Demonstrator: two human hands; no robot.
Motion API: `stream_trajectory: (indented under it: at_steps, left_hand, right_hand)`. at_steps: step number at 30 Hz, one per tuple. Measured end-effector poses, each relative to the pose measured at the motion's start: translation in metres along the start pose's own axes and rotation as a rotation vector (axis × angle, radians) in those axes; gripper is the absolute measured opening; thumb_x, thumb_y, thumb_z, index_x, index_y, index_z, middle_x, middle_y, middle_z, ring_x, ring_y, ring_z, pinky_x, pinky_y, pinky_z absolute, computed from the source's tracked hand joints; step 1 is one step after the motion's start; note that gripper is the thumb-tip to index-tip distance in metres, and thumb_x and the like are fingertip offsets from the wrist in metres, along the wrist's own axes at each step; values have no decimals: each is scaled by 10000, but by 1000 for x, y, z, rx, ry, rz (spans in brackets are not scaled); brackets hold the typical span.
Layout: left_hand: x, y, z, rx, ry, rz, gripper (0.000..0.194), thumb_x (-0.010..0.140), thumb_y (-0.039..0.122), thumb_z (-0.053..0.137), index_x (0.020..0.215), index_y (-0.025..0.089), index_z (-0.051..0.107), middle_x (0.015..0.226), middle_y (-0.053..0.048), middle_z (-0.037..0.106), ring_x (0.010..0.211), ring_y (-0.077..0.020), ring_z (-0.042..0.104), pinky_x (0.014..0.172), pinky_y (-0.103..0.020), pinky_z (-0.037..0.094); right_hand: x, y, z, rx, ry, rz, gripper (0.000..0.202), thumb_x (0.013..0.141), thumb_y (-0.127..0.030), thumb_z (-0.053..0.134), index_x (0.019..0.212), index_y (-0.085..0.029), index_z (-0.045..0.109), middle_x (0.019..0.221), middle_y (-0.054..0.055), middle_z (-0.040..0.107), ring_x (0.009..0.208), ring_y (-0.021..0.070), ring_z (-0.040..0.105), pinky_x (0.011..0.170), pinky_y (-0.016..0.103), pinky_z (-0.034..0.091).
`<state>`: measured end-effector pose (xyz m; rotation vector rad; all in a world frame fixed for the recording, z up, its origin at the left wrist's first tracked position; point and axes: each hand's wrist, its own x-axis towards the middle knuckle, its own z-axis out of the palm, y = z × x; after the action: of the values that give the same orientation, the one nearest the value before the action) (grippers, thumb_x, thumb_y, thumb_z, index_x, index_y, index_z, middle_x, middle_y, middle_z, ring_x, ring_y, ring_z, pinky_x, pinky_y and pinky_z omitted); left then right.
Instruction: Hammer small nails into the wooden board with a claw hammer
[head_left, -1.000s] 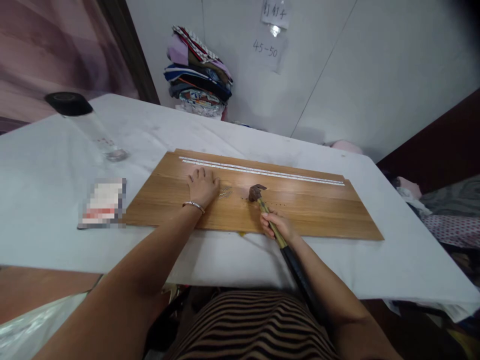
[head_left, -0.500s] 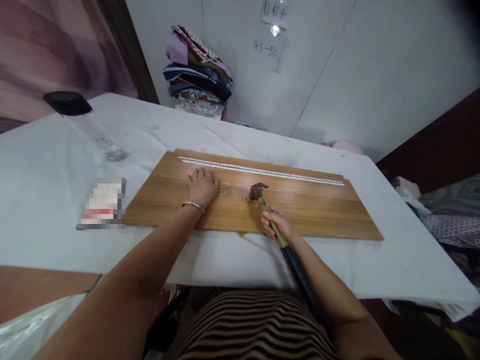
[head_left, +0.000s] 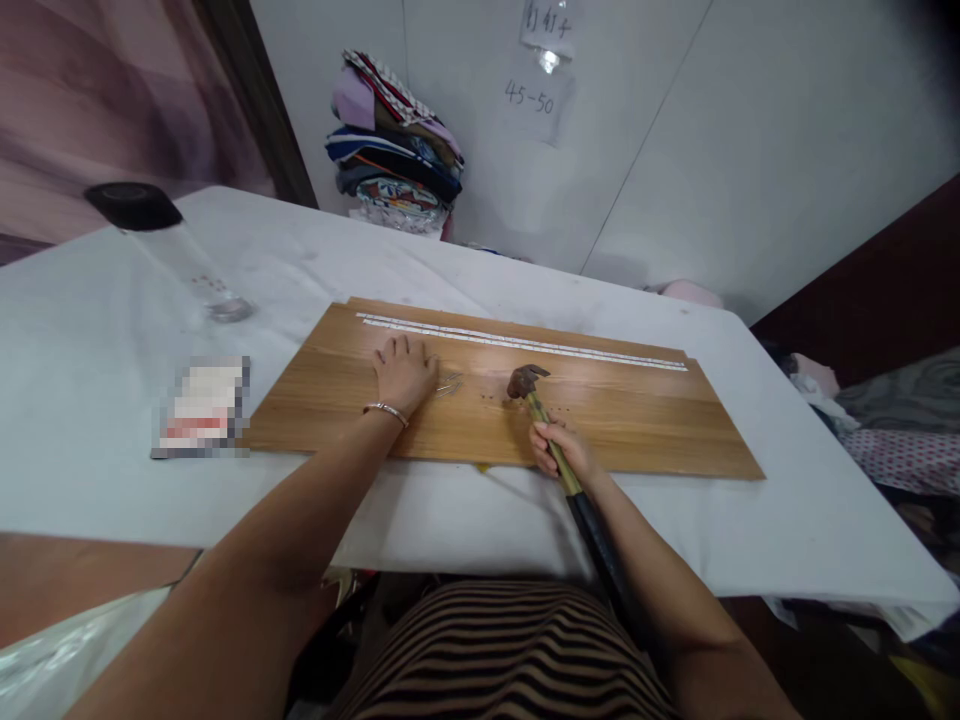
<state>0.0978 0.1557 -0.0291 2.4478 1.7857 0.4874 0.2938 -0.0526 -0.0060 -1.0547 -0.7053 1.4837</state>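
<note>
My right hand (head_left: 561, 450) is closed round the yellow-and-black handle of a claw hammer (head_left: 525, 382), whose rusty head is over the middle of a brown wooden board (head_left: 660, 430). Below and beside the head, a row of small dark nail heads or holes (head_left: 489, 397) shows in the wood; the hammer hides part of it. My left hand (head_left: 405, 375) lies flat on the board's left half with its fingers spread. Just right of its fingertips are several loose nails (head_left: 450, 384). Two white measuring strips (head_left: 517, 343) run along the board's far side.
A white cloth covers the table (head_left: 300, 250) under the board. On the left stand a clear bottle with a black lid (head_left: 180, 255) and a blurred-out flat object (head_left: 202, 405). Folded clothes (head_left: 397, 150) are piled against the wall, which bears handwritten paper signs (head_left: 532, 105).
The hammer and my right hand have shifted slightly to the right along the board. My left hand stays in place on the wood.
</note>
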Motion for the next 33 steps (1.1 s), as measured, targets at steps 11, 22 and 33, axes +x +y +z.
stream_trajectory:
  at_steps: [11, 22, 33]
  left_hand:
    - [0, 0, 2, 6, 4, -6, 406, 888, 381, 352, 1134, 182, 607, 1313, -186, 549, 1265, -347, 426, 1038, -552, 300]
    - [0, -1, 2, 15, -9, -4, 427, 896, 401, 348, 1160, 179, 599, 1348, -190, 532, 1283, -351, 414, 1049, -553, 288]
    - [0, 0, 1, 9, -4, -5, 423, 890, 397, 348, 1148, 182, 605, 1319, -192, 549, 1266, -348, 425, 1031, -541, 296]
  right_hand:
    - [0, -1, -2, -14, -5, 9, 407, 766, -367, 666, 1110, -187, 544, 560, -108, 487, 291, 45, 341, 274, 181, 257]
    - [2, 1, -3, -25, -5, 29, 401, 749, -371, 673, 1087, -192, 555, 553, -108, 480, 290, 45, 333, 264, 181, 248]
    - [1, 0, -3, -25, -9, 15, 411, 758, -373, 671, 1099, -184, 541, 560, -111, 483, 293, 46, 342, 270, 184, 255]
